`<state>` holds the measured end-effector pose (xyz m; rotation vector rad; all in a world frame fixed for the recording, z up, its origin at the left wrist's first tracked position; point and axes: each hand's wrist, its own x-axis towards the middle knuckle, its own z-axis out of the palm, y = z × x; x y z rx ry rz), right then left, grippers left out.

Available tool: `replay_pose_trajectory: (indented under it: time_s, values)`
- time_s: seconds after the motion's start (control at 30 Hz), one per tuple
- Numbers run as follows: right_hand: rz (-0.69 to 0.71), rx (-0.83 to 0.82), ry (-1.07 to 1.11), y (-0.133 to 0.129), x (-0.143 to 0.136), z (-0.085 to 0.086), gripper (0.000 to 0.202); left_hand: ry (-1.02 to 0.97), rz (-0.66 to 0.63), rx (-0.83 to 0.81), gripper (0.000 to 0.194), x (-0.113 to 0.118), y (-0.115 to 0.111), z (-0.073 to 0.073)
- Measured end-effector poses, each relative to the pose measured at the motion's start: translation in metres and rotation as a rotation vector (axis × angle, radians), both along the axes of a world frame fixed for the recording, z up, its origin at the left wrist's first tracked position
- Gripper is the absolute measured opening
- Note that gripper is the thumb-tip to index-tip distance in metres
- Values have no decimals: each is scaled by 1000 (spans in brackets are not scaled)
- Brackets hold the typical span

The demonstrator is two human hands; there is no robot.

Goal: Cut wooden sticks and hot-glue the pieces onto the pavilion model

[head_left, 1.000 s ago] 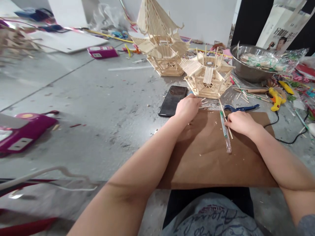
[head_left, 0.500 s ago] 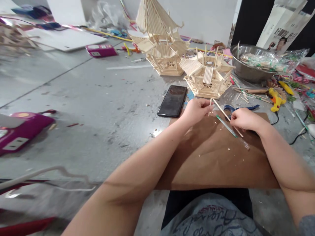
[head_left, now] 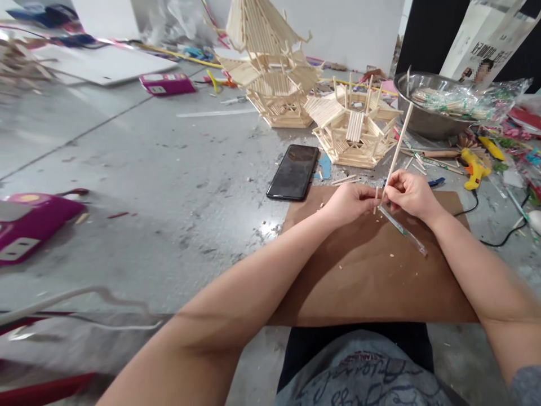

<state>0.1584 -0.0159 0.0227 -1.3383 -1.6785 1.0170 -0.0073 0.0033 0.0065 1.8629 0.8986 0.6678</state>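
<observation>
Left grip (head_left: 347, 204) pinched on short stick (head_left: 377, 193), right grip (head_left: 409, 194) on long tilted stick (head_left: 399, 143), forearms (head_left: 287, 254) angled inward

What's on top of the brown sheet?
A clear wrapper and pale crumbs. The left hand, pinching a short stick, and right hand, pinching a long stick, cover part of it; behind them I can't see.
</observation>
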Motion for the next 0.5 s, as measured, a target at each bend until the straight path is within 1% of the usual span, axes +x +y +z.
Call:
replay_pose_trajectory:
  time_s: [0.1,0.17,0.27,0.5]
  values:
    - [14,90,-121,-1,-2,-4,8,80,15,166,16,-1,1,0]
    - [29,143,-166,-1,-2,-6,9,116,31,221,16,-1,1,0]
    - [46,195,-197,-1,-2,-9,12,145,50,251,17,-2,2,-1]
    - [75,283,-288,-2,-3,-11,11,184,30,263,16,-2,4,-5]
